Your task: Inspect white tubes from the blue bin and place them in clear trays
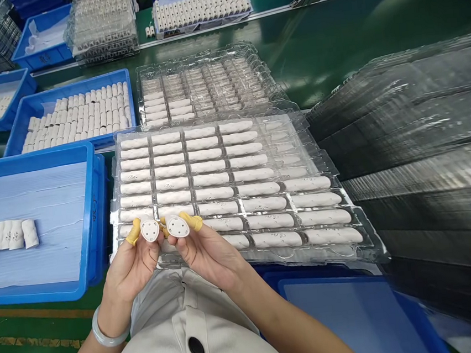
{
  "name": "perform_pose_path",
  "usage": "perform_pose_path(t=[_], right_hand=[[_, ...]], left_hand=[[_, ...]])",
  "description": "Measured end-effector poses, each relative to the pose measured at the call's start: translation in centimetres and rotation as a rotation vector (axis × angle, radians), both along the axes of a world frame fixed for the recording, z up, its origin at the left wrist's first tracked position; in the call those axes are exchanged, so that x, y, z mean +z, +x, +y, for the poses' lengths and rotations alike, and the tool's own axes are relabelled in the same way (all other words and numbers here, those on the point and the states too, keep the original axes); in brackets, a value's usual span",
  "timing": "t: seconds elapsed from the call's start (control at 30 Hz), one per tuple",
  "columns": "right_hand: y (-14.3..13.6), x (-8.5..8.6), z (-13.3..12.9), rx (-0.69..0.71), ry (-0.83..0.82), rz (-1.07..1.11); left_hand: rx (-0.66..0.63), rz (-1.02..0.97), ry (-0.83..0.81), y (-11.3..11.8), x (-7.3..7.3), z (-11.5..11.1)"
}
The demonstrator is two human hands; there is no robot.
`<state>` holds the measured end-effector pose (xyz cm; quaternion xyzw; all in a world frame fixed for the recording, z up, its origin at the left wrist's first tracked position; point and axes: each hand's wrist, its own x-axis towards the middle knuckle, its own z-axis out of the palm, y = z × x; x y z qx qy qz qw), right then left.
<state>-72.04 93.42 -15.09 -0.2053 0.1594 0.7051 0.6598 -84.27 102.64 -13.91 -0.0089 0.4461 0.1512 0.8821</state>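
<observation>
My left hand (pixel 133 264), yellow finger cots on its fingertips, is closed round a white piece (pixel 149 229) whose oval end with small holes faces me. A like white piece (pixel 177 226) is pinched in my right hand (pixel 207 251), which also wears yellow finger cots. The two pieces are side by side, a small gap between their ends. Both hands are above the near left edge of a clear plastic tray (pixel 374 235), in whose slots lie rows of long white wavy-sided pieces (pixel 277 240). The pieces' bodies are mostly hidden behind their ends and my fingers.
Left of the tray stands a blue bin (pixel 82 224) with a few white pieces (pixel 10 235) on its liner. Behind are a fuller blue bin (pixel 131 100) and another clear tray (pixel 244 53). Blurred stacked trays (pixel 425 152) rise at the right; a blue bin (pixel 335 305) is below.
</observation>
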Motion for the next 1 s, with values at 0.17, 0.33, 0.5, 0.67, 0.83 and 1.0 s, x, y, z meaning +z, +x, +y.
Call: perform_pose_path(t=[0.17,0.33,0.5,0.67,0.83,1.0], right_hand=[[0.0,-0.5,-0.1,0.005,0.050,-0.030],[-0.1,-0.8,-0.2,0.000,0.052,-0.011],[-0.1,-0.6,0.0,-0.001,0.021,0.010],[-0.2,-0.2,0.2,-0.017,-0.039,0.003],[-0.5,0.1,0.4,-0.060,-0.141,-0.081],[-0.8,-0.3,0.3,-0.108,-0.095,-0.217]], left_hand=[[-0.014,0.001,0.009,0.0,-0.2,0.0],[0.010,0.000,-0.012,0.0,-0.2,-0.1],[0.019,0.036,-0.017,0.2,0.1,0.0],[-0.018,0.009,0.070,-0.1,-0.2,-0.1],[-0.021,-0.144,0.774,-2.1,0.1,-0.7],[-0.397,-0.154,1.478,-3.7,0.8,-0.7]])
